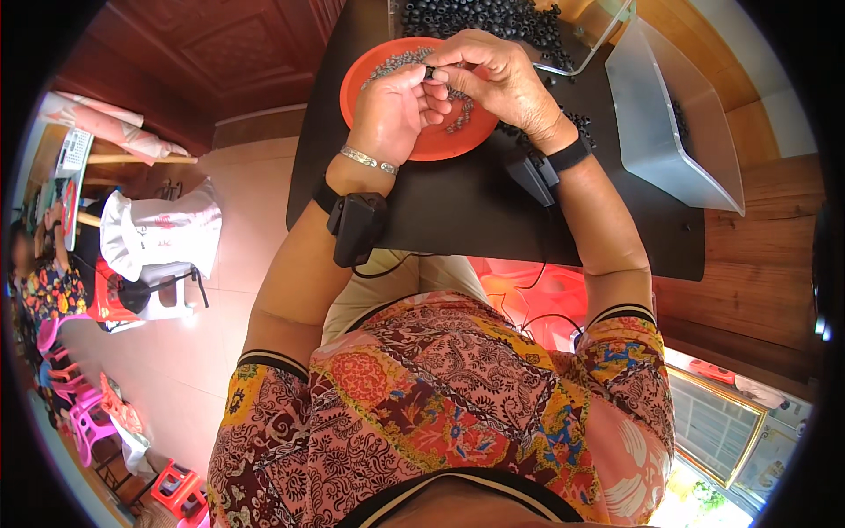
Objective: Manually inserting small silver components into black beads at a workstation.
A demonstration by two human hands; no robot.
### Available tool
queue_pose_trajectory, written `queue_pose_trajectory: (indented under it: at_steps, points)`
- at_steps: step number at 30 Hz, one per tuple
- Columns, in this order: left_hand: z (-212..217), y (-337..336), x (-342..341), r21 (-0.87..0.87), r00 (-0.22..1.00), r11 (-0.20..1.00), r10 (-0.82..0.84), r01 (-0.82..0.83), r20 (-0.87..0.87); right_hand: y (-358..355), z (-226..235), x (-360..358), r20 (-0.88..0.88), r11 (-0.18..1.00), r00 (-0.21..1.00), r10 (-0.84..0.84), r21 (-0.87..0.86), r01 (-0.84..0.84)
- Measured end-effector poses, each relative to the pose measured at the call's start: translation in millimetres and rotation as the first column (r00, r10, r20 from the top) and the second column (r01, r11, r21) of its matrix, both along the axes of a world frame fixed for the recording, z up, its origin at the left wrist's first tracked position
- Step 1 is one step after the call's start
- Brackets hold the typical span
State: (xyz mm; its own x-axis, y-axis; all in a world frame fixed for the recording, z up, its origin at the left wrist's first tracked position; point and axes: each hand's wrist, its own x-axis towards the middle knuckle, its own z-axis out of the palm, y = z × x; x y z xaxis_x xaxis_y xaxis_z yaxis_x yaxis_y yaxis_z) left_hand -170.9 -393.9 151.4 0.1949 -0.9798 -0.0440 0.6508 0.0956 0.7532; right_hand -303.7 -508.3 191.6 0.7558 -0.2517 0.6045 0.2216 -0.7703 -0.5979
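Over an orange-red plastic dish [471, 141], my two hands meet fingertip to fingertip. Between them is a small black cylindrical piece [429, 73], partly covered by the fingers. My left hand [393, 107], palm turned up with the fingers curled, pinches it from the left. From the right, my right hand [503, 77] closes thumb and fingertips at the same piece. Small grey metal-looking pieces [400, 62] lie scattered in the dish below. Behind my right hand, a heap of small black pieces [480, 19] covers the far part of the dark table [431, 207].
A translucent plastic bin [656, 132] stands at the table's right side, with black pieces inside. Loose black pieces [576, 123] lie near my right wrist. A white sack [163, 231] and pink stools [86, 427] are on the left, where another person [55, 286] sits.
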Motion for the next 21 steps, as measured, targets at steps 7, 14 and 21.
queue_pose_trajectory:
  at_steps: [7, 14, 21]
  points:
    - [1.8, 0.1, 0.6, -0.043, 0.999, 0.998, -0.036, 0.036, 0.002, -1.8, 9.1, -7.2, -0.07, 0.977, 0.987, 0.144, 0.167, -0.131]
    - [5.5, 1.4, 4.6, -0.042, 0.998, 0.999, 0.018, -0.021, -0.059, -40.1, -9.3, -25.8, -0.303, 0.925, 0.888, -0.345, -0.269, 0.267]
    - [6.1, 2.0, 4.5, 0.002, 0.998, 1.0, 0.028, -0.028, -0.047, -25.7, -14.9, -15.5, -0.296, 0.782, 0.861, -0.415, -0.6, 0.17]
